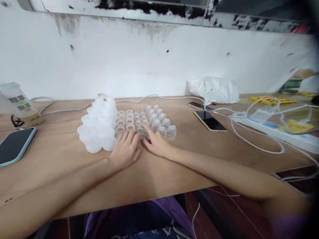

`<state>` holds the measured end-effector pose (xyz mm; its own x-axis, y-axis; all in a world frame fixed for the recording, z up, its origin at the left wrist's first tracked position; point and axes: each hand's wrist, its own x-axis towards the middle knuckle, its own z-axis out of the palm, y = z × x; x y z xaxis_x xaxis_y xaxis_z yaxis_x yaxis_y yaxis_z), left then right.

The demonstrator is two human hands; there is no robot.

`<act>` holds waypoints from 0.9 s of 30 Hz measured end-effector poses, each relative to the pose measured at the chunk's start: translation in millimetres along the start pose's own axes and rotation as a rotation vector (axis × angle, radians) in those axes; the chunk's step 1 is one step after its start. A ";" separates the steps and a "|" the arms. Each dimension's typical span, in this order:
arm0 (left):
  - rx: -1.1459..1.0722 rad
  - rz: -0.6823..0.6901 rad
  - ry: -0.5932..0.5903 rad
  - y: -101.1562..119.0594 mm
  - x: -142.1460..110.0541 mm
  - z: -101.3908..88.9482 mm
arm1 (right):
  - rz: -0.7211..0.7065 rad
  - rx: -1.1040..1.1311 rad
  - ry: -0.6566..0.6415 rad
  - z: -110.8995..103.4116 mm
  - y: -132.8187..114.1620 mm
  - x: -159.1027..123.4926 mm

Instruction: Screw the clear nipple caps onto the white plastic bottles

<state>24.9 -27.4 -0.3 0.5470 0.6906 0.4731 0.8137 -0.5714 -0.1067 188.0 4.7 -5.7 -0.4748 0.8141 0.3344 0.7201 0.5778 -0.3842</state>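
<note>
Both my hands rest on a wooden table [62,159], side by side at the near edge of a cluster of small clear plastic cups [154,121]. My left hand [126,147] lies palm down with fingers stretched out, fingertips touching the nearest ring-shaped cups [126,119]. My right hand [156,142] lies flat too, its fingers pointing left at a small cup near the front row. A pile of larger white translucent cups [99,127] sits just left of my left hand. Neither hand holds anything that I can see.
A phone in a teal case [15,144] lies at far left beside a labelled drink cup [17,103]. Two phones [209,119] lie right of the cups. White cables [249,139], a power strip [281,131] and a plastic bag [214,89] crowd the right side.
</note>
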 end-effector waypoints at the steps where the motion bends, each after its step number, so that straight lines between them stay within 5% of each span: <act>1: 0.013 -0.007 -0.018 0.9 1.4 0.3 | 0.012 -0.012 0.005 1.1 0.0 1.8; 13: 0.016 0.016 -0.047 -7.4 -2.8 0.3 | -0.091 0.138 0.043 -5.1 -3.8 2.5; 22: 0.076 -0.009 -0.003 -5.8 -3.0 6.6 | -0.141 -0.178 -0.104 -6.4 -5.5 -2.6; 27: 0.099 -0.022 -0.050 -5.5 -3.5 11.7 | -0.148 -0.037 -0.040 -8.2 -6.0 -4.3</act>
<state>20.8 -21.5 -11.6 0.5359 0.7253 0.4321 0.8398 -0.5108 -0.1840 189.9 -2.8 2.2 -0.5962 0.7223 0.3504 0.6584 0.6897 -0.3015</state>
